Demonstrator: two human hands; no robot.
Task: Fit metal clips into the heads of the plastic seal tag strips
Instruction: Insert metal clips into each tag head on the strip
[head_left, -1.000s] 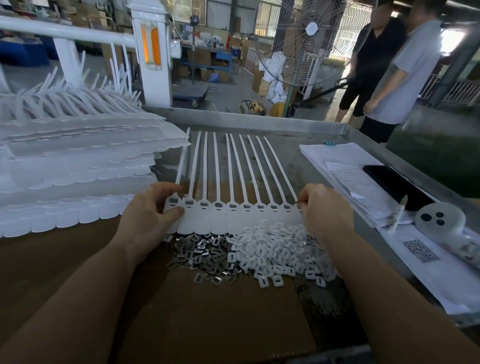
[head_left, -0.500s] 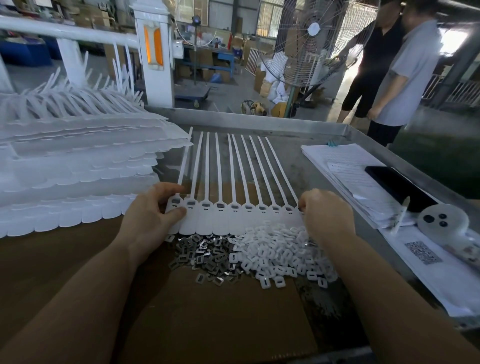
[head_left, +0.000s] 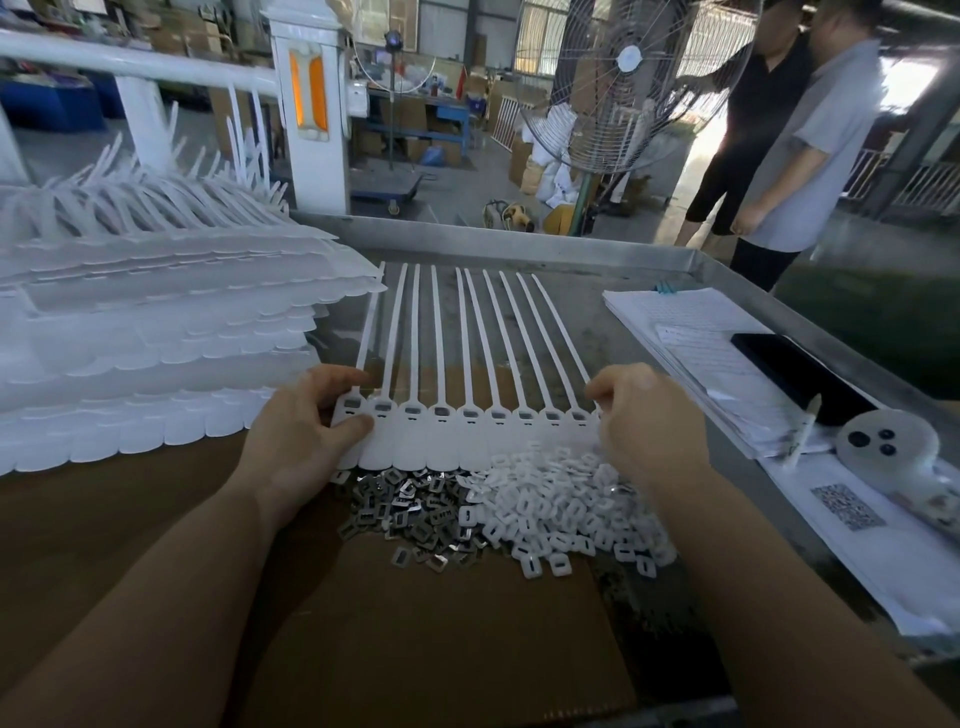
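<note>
Both hands, left hand (head_left: 301, 431) and right hand (head_left: 644, 426), pinch the seal tag strip (head_left: 467, 431) ends; its heads look clip-filled, metal clips (head_left: 415, 514) pile remains.

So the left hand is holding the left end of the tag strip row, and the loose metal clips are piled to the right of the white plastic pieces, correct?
Not quite. The head view shows the metal clips piled to the left of the white plastic pieces, not the right. The rest stands: the left hand holds the left end of the tag strip row.
</note>
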